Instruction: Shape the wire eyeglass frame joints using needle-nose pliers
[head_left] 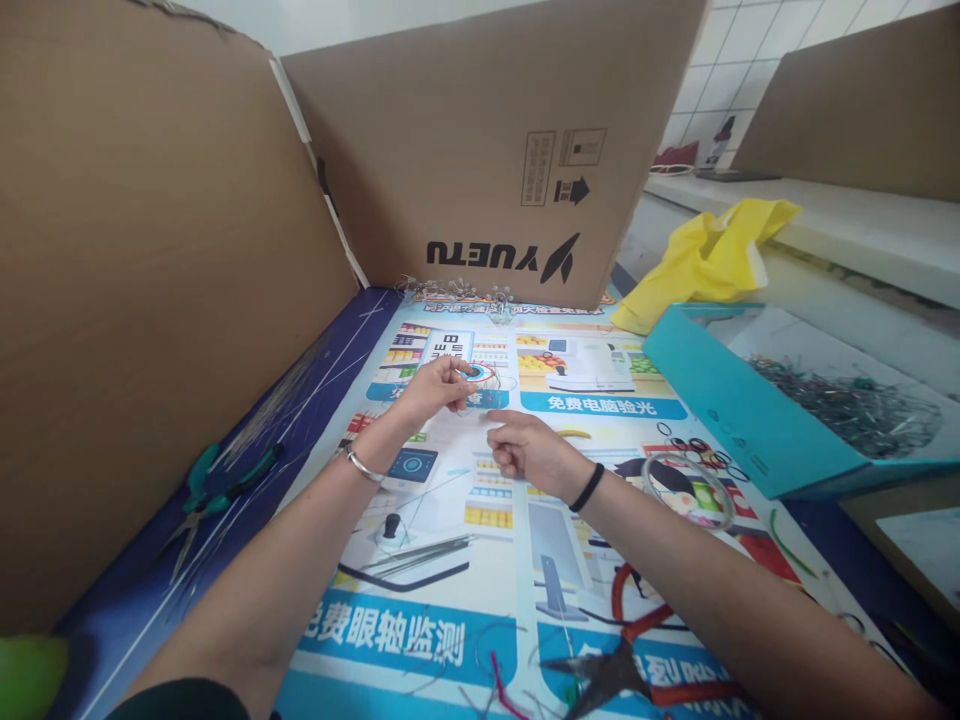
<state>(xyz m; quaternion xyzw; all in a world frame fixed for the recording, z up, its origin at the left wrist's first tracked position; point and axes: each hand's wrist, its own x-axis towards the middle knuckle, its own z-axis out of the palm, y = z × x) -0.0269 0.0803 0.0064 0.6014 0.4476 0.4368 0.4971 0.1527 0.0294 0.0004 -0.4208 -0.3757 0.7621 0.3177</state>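
Above the middle of the printed sheet, my left hand pinches a thin wire loop between thumb and fingertips. The loop's fine strands bend out to the right of the fingers and are hard to follow against the print. My right hand sits just to the right and nearer to me, fingers curled in and the index finger reaching toward the loop. Whatever its thumb and fingers hold, if anything, is too small to see. Below the hands lie several straight wire pieces.
Teal-handled pliers lie at left, orange-handled cutters at the front. A blue box full of wire pieces stands right, near a clear ring coil and a yellow bag. Cardboard walls close off the back and left.
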